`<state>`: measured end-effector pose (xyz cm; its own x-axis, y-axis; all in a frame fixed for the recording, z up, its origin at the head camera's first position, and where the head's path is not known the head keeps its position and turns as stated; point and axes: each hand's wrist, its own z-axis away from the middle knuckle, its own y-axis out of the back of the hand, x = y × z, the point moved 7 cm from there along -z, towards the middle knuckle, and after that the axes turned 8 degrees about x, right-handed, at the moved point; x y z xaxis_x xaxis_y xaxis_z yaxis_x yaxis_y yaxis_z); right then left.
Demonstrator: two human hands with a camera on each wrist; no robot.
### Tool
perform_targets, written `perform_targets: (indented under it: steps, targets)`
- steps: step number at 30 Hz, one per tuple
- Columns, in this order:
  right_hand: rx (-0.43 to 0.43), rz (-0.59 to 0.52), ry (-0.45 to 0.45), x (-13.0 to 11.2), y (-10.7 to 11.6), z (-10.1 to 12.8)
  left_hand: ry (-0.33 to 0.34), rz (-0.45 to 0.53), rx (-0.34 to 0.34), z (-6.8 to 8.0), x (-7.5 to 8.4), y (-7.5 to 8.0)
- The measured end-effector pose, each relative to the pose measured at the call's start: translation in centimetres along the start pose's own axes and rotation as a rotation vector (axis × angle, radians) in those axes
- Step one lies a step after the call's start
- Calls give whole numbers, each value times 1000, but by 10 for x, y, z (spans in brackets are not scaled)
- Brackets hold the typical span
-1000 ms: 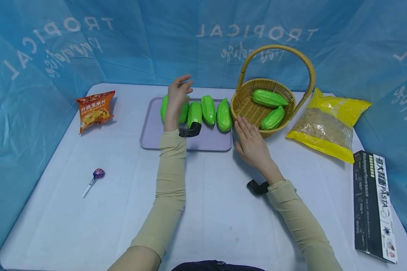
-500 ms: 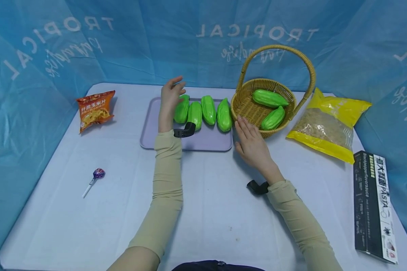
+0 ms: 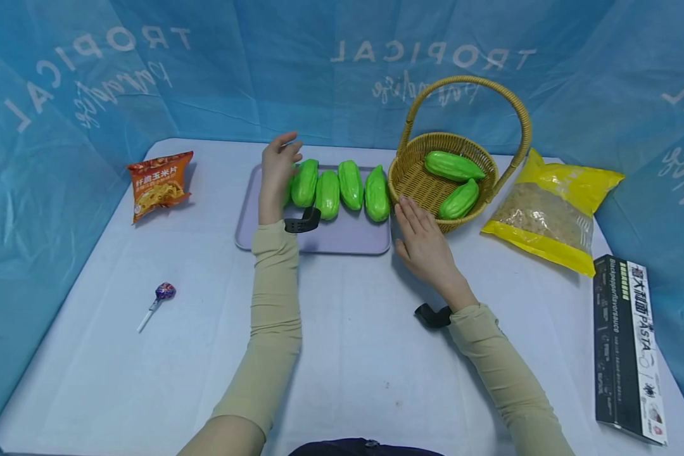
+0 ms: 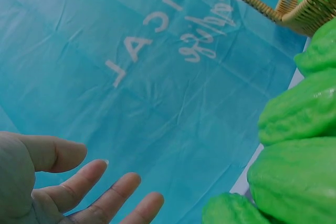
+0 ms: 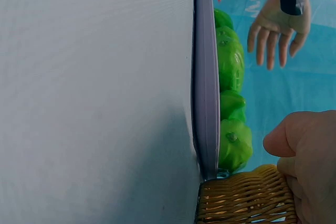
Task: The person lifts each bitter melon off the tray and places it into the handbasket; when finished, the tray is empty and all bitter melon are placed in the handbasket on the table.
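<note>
A white table (image 3: 342, 354) is seen from above, backed by a blue cloth printed with pale lettering. A wicker basket (image 3: 416, 180) with a tall hoop handle is set at the far right, and two green gourds are held inside it. Just left of the basket, touching it, a lilac tray (image 3: 353, 237) is laid, with a row of green gourds (image 3: 350, 185) lined up along its far edge. The left hand (image 3: 276, 174) is raised over the left end of that row, fingers spread and relaxed, nothing gripped; whether a gourd is touched cannot be told. The right hand (image 3: 424, 244) is rested flat on the table, fingers straight, beside the basket's near rim and the tray's right corner, with nothing held.
</note>
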<state>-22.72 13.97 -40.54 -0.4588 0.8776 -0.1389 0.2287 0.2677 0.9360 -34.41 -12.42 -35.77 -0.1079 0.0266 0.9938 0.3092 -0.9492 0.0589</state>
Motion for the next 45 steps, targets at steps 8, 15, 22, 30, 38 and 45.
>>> perform_targets:
  steps: [8,15,22,30,38,45]
  targets:
    - [3,1,9,-1,0,0,3,6,35,-3,-4,11]
    - [0,-2,6,-1,0,0,6,-17,59,-6,-7,20]
    - [8,0,12,-1,0,1,11,-28,123,-10,-12,33]
    - [9,-9,7,-1,0,0,-30,-123,204,-17,-21,48]
    - [6,-7,1,0,0,1,1,-170,244,-23,-30,56]
    - [7,-5,6,0,-1,0,57,-235,226,-28,-39,57]
